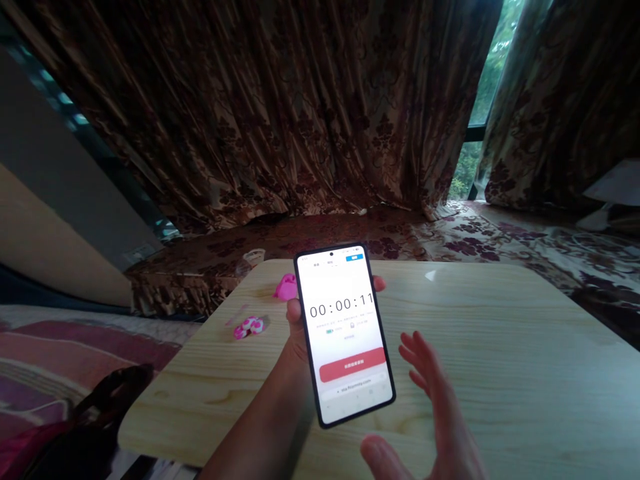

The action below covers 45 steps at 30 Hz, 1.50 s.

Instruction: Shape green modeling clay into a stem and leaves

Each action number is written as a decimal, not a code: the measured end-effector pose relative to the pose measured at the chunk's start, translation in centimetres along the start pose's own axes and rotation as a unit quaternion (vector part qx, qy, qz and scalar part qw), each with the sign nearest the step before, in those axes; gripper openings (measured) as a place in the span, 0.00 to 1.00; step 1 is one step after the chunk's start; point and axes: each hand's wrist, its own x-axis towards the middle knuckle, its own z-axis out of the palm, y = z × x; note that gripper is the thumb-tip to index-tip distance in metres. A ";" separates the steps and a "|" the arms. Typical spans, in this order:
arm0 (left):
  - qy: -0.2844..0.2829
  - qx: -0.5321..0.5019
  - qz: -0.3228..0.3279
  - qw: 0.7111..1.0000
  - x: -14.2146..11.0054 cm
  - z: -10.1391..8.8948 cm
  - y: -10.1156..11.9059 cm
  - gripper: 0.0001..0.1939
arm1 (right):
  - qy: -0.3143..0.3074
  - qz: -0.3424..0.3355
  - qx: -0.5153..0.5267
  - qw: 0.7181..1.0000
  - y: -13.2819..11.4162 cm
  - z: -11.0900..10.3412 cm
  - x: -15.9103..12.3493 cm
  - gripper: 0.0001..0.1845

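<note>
A black-edged smartphone (345, 337) is held up over the table, its lit screen towards me showing a timer at 00:00:11 and a red button. My left hand (296, 327) grips it from behind, the thumb on its left edge and a fingertip showing at the right edge. To the right of the phone, apart from it, my right hand (435, 407) is open, with thumb and fingers spread and nothing between them. Behind the phone on the table lie a bright pink object (286, 288), partly hidden, and a pink-and-white patterned bundle (249, 327) whose kind I cannot make out.
The pale wooden table (500, 347) has rounded corners. Beyond it are a flower-patterned ledge (400, 233) and dark curtains (300, 107). A clear cup-like container (253, 259) stands near the far left corner. A dark bag (85, 427) lies at the left, and a white lamp (615, 183) stands far right.
</note>
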 end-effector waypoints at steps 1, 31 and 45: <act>0.001 0.004 0.010 1.000 0.2 -0.1 -0.1 0.51 | 0.006 0.001 -0.018 1.000 -0.6 0.3 0.2 0.47; 0.111 0.012 -0.117 0.987 4.4 -3.7 -1.7 0.16 | 0.018 0.036 -0.220 0.975 6.3 -7.5 5.1 0.46; 0.201 0.032 -0.106 0.973 5.7 -3.6 -1.9 0.11 | -0.017 0.245 -0.470 0.848 16.1 -20.5 8.1 0.41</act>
